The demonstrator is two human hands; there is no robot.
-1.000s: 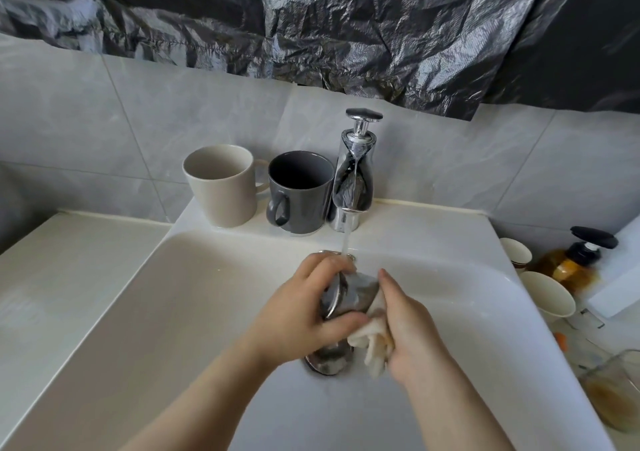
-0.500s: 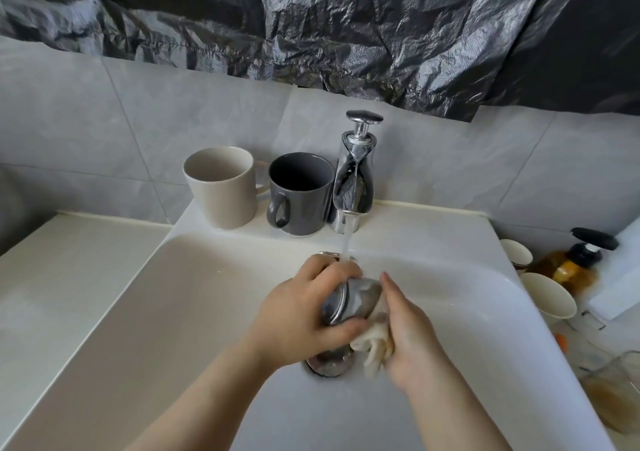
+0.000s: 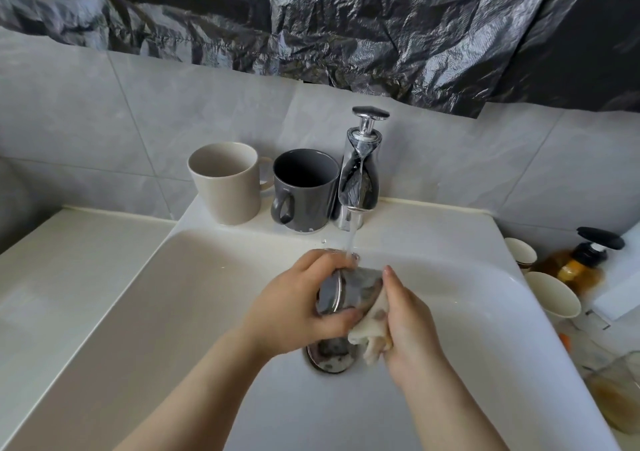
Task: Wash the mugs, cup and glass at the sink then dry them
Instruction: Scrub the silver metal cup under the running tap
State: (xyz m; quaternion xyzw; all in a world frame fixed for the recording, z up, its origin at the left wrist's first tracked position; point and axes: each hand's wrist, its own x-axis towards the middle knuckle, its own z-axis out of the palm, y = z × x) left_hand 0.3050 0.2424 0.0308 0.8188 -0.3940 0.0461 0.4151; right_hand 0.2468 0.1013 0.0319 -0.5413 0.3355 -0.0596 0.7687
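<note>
Over the middle of the white sink (image 3: pixel 478 312), my left hand (image 3: pixel 294 308) grips a clear glass (image 3: pixel 349 288) tipped on its side under the running tap (image 3: pixel 358 187). My right hand (image 3: pixel 412 326) presses a wet beige cloth (image 3: pixel 372 329) against the glass. A beige mug (image 3: pixel 227 184) and a dark grey mug (image 3: pixel 306 191) stand upright on the sink's back ledge, left of the tap.
The chrome drain (image 3: pixel 329 357) lies under my hands. At the right edge of the sink stand two pale cups (image 3: pixel 550 291), an amber pump bottle (image 3: pixel 581 260) and a clear container (image 3: pixel 620 391). A pale counter (image 3: pixel 69 277) runs along the left.
My hands have shifted slightly with the glass under the stream; the cloth keeps rubbing its side. The mugs have not moved.
</note>
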